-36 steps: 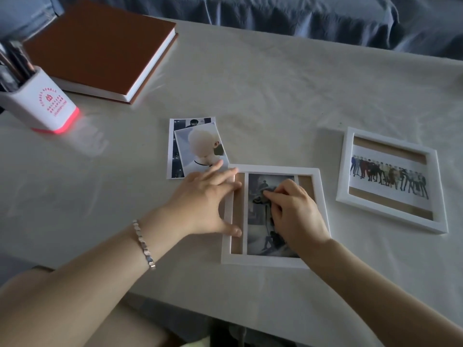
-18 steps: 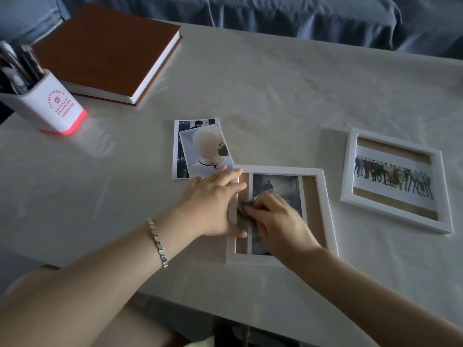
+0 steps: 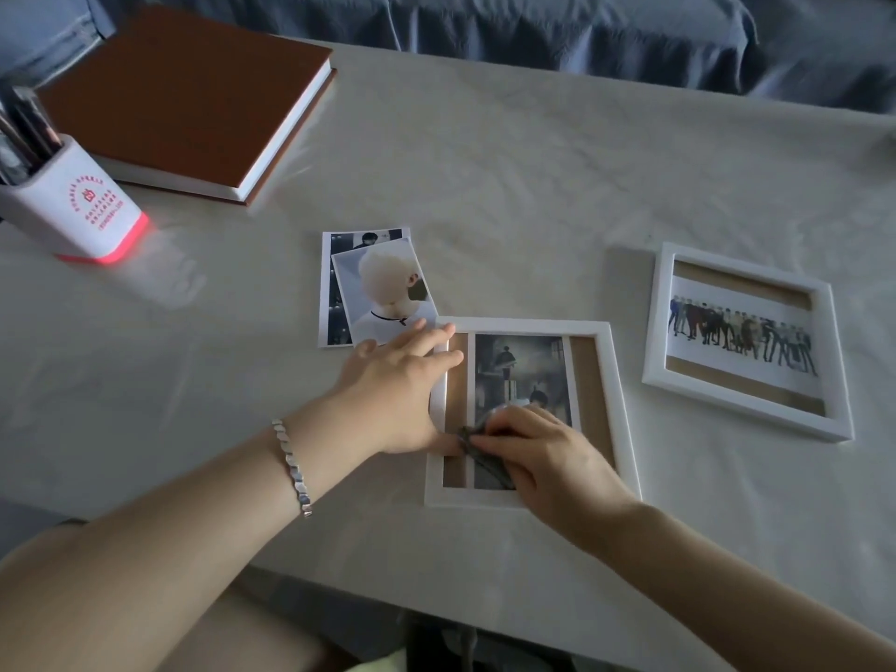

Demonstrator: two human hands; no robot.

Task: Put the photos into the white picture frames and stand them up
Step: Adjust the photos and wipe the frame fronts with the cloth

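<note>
Currently both frames lie flat on the table [image 3: 533, 186]; neither stands.

The near frame [image 3: 615, 405] sits in the middle, close to the near edge. A dark photo [image 3: 523, 371] lies upright inside it, and brown backing shows in strips to the photo's left and right.

The left hand [image 3: 402, 380] is palm down, fingers straight and close together, laid across the frame's left rail. Its thumb touches the same rail nearer the body. A bracelet [image 3: 291, 465] is on that wrist.

The right hand [image 3: 548, 458] has its fingers curled, pinching a dark grey wad [image 3: 472, 441] against the photo's near left part, just beside the left thumb. The wad's material cannot be determined. This hand covers the photo's near right part.

The right frame [image 3: 751, 273] lies well apart to the right and slightly farther back. It holds a group photo [image 3: 742, 332] set crosswise, with backing visible on its far and near sides.

Two loose photos lie just beside the near frame's far left corner, a portrait [image 3: 388, 283] overlapping a darker print [image 3: 334, 293]. The left fingertips reach the portrait's near edge; contact cannot be confirmed.

At far left a brown book [image 3: 184, 89] lies flat. Just near of it stands a white pen holder [image 3: 82, 206] with a red-lit base and pens in it. Blue fabric [image 3: 582, 31] lies beyond the table's far edge.
</note>
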